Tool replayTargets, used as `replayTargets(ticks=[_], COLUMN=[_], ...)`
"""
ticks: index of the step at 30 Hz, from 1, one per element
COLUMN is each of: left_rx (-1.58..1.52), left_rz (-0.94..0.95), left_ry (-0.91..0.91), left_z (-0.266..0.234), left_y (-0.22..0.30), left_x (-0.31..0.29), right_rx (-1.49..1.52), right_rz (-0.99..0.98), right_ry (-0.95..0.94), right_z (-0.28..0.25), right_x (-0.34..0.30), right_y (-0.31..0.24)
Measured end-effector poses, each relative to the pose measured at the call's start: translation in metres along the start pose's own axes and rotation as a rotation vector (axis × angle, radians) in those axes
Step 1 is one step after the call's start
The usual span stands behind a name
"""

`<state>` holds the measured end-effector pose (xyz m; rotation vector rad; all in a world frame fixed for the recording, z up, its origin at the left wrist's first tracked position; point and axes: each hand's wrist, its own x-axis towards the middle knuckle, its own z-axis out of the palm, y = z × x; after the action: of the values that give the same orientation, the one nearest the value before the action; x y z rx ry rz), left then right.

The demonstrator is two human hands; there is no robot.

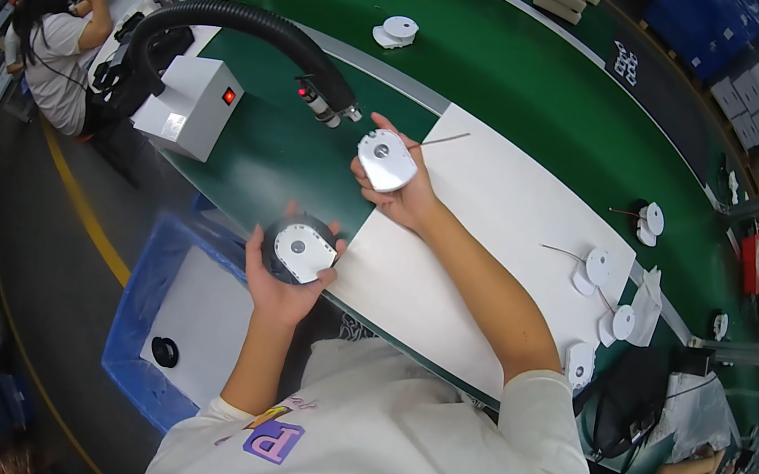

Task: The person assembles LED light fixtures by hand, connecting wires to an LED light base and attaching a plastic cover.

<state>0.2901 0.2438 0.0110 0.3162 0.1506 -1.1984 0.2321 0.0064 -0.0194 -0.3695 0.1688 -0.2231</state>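
Note:
My left hand (277, 291) is closed round a black-rimmed round part with a white inner face (300, 252), held over the near edge of the green bench. Higher up, my right hand (412, 199) grips a white rounded housing with one flat side and a central hub (386, 161). From behind that housing a thin dark wire or rod (447, 139) sticks out to the right. Close to the right hand's fingers is the metal tip (352, 114) of a tool hanging from a black corrugated arm (246, 17). The two held parts are apart.
A white box with a red switch (194, 108) stands on the left. White sheeting (453, 281) covers the bench's middle; several white parts (598, 265) lie to its right. Below left is a blue bin (140, 296) containing a black ring (164, 351). Other people sit far left and lower right.

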Motion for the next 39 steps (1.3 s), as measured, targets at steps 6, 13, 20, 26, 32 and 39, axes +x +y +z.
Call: replayTargets(ticks=[6, 13, 20, 26, 32, 39], left_rx=[0.101, 0.416, 0.157, -0.099, 0.332, 0.917], left_rz=[0.053, 0.353, -0.030, -0.260, -0.233, 0.146], left_ry=[-0.119, 0.056, -0.148, -0.154, -0.365, -0.382], left_z=[0.008, 0.032, 0.051, 0.062, 0.104, 0.113], left_y=[-0.002, 0.004, -0.008, -0.076, -0.140, -0.176], left_x=[0.027, 0.081, 0.144, 0.125, 0.086, 0.068], right_rx=[-0.049, 0.004, -0.010, -0.059, -1.265, -1.965], right_rz=[-0.006, -0.036, -0.309, -0.506, -1.046, -1.089], right_ry=[0.130, 0.094, -0.003, -0.014, 0.553, 0.699], right_z=[-0.003, -0.002, 0.072, 0.066, 0.044, 0.052], right_x=[0.042, -0.018, -0.120, -0.170, -0.207, -0.220], right_y=[0.001, -0.009, -0.021, -0.034, -0.039, -0.048])
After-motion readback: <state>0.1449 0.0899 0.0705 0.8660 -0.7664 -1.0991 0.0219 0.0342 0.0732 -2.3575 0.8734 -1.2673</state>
